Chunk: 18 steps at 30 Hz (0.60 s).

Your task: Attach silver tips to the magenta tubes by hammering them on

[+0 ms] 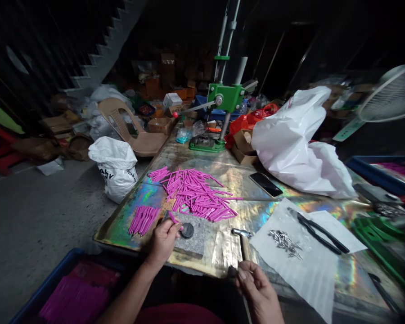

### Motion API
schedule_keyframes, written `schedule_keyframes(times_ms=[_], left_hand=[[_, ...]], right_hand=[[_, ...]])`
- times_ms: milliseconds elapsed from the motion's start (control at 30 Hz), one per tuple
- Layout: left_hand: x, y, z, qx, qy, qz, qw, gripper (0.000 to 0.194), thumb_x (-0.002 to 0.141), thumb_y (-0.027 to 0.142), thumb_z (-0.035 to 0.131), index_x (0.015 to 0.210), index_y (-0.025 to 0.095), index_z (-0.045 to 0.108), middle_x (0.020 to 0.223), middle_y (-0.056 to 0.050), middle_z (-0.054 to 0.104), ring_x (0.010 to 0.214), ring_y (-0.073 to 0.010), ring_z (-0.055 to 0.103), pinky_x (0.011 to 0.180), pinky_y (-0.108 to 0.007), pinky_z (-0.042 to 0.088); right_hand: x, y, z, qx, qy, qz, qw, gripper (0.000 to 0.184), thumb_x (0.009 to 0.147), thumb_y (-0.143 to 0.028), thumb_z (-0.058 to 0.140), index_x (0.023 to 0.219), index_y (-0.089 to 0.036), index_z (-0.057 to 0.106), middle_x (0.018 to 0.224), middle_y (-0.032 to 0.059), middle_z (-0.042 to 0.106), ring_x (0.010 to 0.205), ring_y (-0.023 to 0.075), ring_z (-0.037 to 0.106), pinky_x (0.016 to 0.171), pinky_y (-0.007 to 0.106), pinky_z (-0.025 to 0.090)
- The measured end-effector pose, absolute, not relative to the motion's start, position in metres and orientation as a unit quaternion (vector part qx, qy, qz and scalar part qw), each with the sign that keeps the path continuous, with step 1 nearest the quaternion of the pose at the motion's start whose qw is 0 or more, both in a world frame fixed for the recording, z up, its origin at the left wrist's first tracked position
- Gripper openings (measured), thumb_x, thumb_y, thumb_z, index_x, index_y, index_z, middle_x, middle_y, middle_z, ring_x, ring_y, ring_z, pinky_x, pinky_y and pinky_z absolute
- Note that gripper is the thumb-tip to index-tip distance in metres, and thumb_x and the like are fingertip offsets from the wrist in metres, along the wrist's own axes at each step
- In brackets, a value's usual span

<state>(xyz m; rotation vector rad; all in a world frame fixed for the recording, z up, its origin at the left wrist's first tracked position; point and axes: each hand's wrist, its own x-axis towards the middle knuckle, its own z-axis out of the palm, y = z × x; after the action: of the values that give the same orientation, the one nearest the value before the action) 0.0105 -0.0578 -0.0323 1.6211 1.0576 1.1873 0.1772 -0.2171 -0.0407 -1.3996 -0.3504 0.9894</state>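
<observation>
My left hand (164, 238) pinches a pink stick (173, 218) over a grey stone block (195, 234). Beside those fingertips, a round black disc (187, 230) rests on the block. At the table's front edge my right hand (258, 288) is closed around the wooden handle of a hammer (245, 247), whose metal head points away from me. A small dark piece (232, 271) shows at the right fingertips; I cannot tell what it is. Beyond the block lies a heap of pink sticks (195, 193). A neater row of pink sticks (144, 220) lies to the left.
White paper (300, 279) at right carries small metal pointed pieces (286, 243) and black-handled pliers (322, 231). A phone (266, 184) lies before a white plastic bag (293, 139). A green hand press (224, 96) stands behind. A blue crate (43, 288) sits at lower left.
</observation>
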Motion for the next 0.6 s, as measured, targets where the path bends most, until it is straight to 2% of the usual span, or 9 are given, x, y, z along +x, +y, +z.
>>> schedule_keyframes(times_ms=[100,200,333,400,500,600], left_hand=[[0.009,-0.058,-0.034,0.683,0.423,0.452,0.389,0.013,0.076,0.023,0.048,0.068,0.016,0.056,0.058,0.003,0.057,0.047,-0.0090,0.052,0.049,-0.019,0.044],[0.008,-0.057,-0.033,0.742,0.410,0.412,0.335,0.014,0.078,0.021,0.046,0.070,0.017,0.056,0.062,0.002,0.056,0.053,-0.0098,0.054,0.052,-0.019,0.044],[0.009,-0.056,-0.022,0.813,0.359,0.375,0.262,0.017,0.081,0.016,0.042,0.070,0.016,0.055,0.064,-0.001,0.056,0.060,-0.0113,0.055,0.056,-0.020,0.043],[0.010,-0.056,-0.016,0.837,0.338,0.364,0.231,0.019,0.080,0.013,0.041,0.066,0.016,0.054,0.061,-0.001,0.055,0.059,-0.0113,0.054,0.056,-0.020,0.041],[0.012,-0.055,-0.010,0.850,0.318,0.360,0.215,0.022,0.080,0.011,0.040,0.062,0.016,0.052,0.058,-0.001,0.053,0.057,-0.0111,0.053,0.054,-0.019,0.040],[0.012,-0.054,-0.011,0.847,0.321,0.364,0.215,0.021,0.079,0.010,0.041,0.061,0.016,0.051,0.058,0.000,0.052,0.056,-0.0109,0.052,0.053,-0.019,0.040]], right_hand=[[0.190,-0.220,-0.044,-0.640,-0.206,0.420,0.610,0.032,0.061,-0.045,0.066,0.075,-0.018,0.054,0.056,-0.0045,0.051,0.051,0.0122,0.049,0.049,0.022,0.040],[0.212,-0.221,-0.048,-0.735,-0.273,0.312,0.537,0.034,0.066,-0.051,0.056,0.080,-0.020,0.053,0.068,0.0008,0.060,0.062,0.0177,0.056,0.057,0.025,0.044],[0.233,-0.219,-0.056,-0.864,-0.384,0.186,0.269,0.035,0.075,-0.050,0.039,0.088,-0.021,0.053,0.073,0.0075,0.067,0.067,0.0250,0.062,0.058,0.031,0.044],[0.234,-0.216,-0.061,-0.870,-0.427,0.171,0.179,0.034,0.078,-0.047,0.033,0.090,-0.021,0.052,0.073,0.0090,0.068,0.067,0.0266,0.063,0.057,0.032,0.043],[0.234,-0.212,-0.068,-0.870,-0.443,0.164,0.140,0.032,0.078,-0.041,0.033,0.097,-0.020,0.049,0.077,0.0100,0.068,0.068,0.0270,0.064,0.057,0.032,0.042],[0.242,-0.208,-0.067,-0.868,-0.408,0.223,0.173,0.030,0.071,-0.034,0.041,0.092,-0.017,0.053,0.071,0.0093,0.068,0.066,0.0274,0.063,0.058,0.033,0.042]])
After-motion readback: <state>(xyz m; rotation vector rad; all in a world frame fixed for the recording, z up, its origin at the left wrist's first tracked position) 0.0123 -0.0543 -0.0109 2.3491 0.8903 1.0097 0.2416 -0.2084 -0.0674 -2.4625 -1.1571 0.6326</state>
